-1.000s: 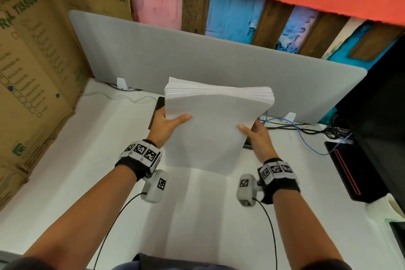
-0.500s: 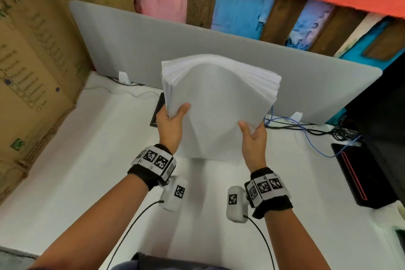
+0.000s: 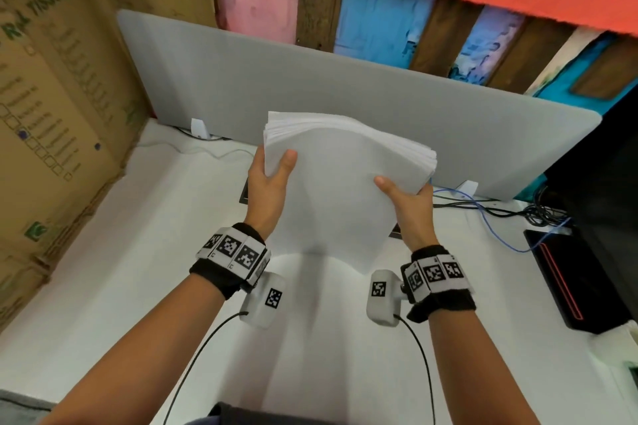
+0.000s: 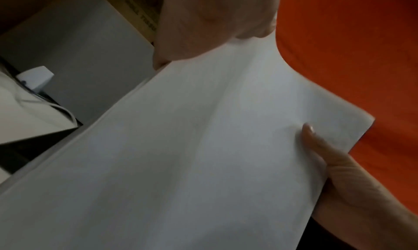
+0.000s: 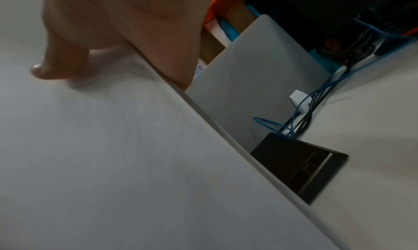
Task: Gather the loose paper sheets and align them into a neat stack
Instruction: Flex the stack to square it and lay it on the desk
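A thick stack of white paper sheets stands upright above the white desk, bowed toward me, its top edge fanned and uneven. My left hand grips the stack's left edge, thumb on the front face. My right hand grips the right edge, thumb across the front. The left wrist view shows the paper's face with my left hand at the top and my right hand's thumb on it. The right wrist view shows my right hand's thumb pressed on the sheets.
A grey divider panel stands behind the stack. Cardboard boxes wall in the left side. A black device and a tangle of blue and black cables lie at the right. A dark flat object sits behind the stack.
The stack rose off the desk and bowed toward me, its top edge fanning out; it has since come down a little. Both hands kept their grip on its sides.
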A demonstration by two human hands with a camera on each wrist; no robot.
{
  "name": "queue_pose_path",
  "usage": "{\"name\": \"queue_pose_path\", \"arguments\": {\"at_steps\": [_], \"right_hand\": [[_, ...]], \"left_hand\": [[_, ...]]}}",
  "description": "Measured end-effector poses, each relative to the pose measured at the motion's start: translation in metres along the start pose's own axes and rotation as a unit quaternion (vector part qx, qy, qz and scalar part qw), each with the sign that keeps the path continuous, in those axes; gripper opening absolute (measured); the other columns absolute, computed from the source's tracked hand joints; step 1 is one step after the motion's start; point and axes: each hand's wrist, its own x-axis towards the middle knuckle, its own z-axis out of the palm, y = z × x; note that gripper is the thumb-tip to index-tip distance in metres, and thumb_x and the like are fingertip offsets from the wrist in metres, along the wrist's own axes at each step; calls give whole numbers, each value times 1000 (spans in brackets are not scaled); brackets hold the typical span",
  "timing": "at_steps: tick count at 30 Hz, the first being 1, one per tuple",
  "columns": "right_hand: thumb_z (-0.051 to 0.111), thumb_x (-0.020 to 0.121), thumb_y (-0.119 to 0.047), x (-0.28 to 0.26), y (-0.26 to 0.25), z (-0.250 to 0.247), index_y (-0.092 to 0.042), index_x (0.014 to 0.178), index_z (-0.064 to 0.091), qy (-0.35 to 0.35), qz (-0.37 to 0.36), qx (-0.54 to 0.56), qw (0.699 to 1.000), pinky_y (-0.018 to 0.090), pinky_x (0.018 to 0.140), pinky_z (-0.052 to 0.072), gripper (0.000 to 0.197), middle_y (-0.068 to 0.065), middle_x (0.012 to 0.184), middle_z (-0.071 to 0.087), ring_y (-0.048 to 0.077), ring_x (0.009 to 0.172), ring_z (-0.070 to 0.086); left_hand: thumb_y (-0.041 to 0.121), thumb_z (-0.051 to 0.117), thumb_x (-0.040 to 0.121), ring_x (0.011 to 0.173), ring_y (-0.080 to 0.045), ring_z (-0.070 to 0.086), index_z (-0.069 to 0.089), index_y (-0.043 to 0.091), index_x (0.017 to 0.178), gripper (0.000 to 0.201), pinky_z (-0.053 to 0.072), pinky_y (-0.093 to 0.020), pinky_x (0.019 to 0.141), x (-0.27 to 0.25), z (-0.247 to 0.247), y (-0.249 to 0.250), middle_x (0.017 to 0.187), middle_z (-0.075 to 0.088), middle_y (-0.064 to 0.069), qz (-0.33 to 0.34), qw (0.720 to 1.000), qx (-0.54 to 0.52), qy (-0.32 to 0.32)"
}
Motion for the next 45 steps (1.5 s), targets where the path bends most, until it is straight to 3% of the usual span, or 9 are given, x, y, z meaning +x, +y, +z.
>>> {"name": "queue_pose_path", "arguments": {"at_steps": [4, 8, 11, 14, 27, 36, 39, 42, 45], "right_hand": [[71, 80, -9, -2, -7, 11, -28, 85, 58, 31, -10, 4, 999, 30, 83, 53, 24, -14, 85, 65, -1, 78, 65], [63, 69, -54, -4, -12, 22, -25, 93, 61, 104, -36, 67, 992, 46, 99, 46, 38, 0, 100, 66, 27, 108, 62], [54, 64, -63, -7, -18, 27, -18, 84, 60, 139, -52, 95, 984, 40, 98, 46, 49, 1, 93, 62, 27, 100, 61], [54, 70, -56, -9, -21, 29, -18, 71, 55, 161, -49, 104, 980, 32, 90, 43, 38, -10, 77, 54, 9, 80, 53], [48, 69, -28, 2, -34, 23, -23, 46, 52, 173, -8, 104, 979, 25, 60, 37, 23, -7, 54, 47, 13, 59, 45], [44, 89, -13, 6, -38, 17, -16, 66, 62, 142, -5, 63, 988, 22, 58, 41, 29, -4, 65, 57, 11, 63, 53], [45, 94, -30, 5, -33, 15, -18, 75, 62, 122, -26, 51, 991, 25, 65, 46, 28, 0, 77, 59, 13, 74, 56], [61, 76, -44, 3, -20, 4, -25, 91, 59, 54, -78, 38, 995, 24, 77, 49, 24, -5, 91, 60, 7, 85, 58], [75, 69, -13, -3, 2, -6, -26, 92, 56, 3, -11, 2, 1000, 15, 71, 51, 33, -9, 93, 63, -6, 76, 64]], "left_hand": [[45, 60, 78, 97, -3, 62, 59, 23, 102, 33, 47, -17, 86, 3, 10, 16, 99, 66, 12, 49, 999, 4, 15], [27, 54, 93, 58, 8, 47, 48, 22, 72, 23, 36, -4, 61, 8, 25, 28, 57, 52, 22, 57, 994, -22, 85], [25, 57, 91, 56, 10, 46, 50, 20, 71, 22, 34, -1, 58, 12, 29, 31, 64, 46, 12, 47, 990, -32, 133], [21, 64, 86, 61, 10, 51, 52, 20, 75, 16, 38, -3, 59, 18, 29, 32, 73, 52, 8, 28, 986, -42, 161], [8, 54, 86, 72, 0, 50, 55, 18, 80, 11, 38, 0, 57, 27, 29, 39, 76, 54, 10, 3, 983, -17, 182], [7, 39, 92, 70, 1, 47, 55, 18, 78, 24, 36, -2, 62, 24, 26, 40, 75, 49, 11, -1, 986, -17, 163], [12, 38, 95, 79, 5, 48, 56, 16, 83, 22, 36, -10, 71, 22, 24, 43, 83, 51, 13, 1, 989, -32, 143], [22, 38, 99, 83, 21, 45, 49, 13, 104, 15, 36, -2, 76, 14, 16, 34, 93, 45, 18, 70, 995, -11, 76], [26, 56, 83, 92, 20, 50, 39, 20, 115, 37, 40, -5, 83, 2, -8, 6, 107, 48, 13, 92, 994, 49, -32]]}}
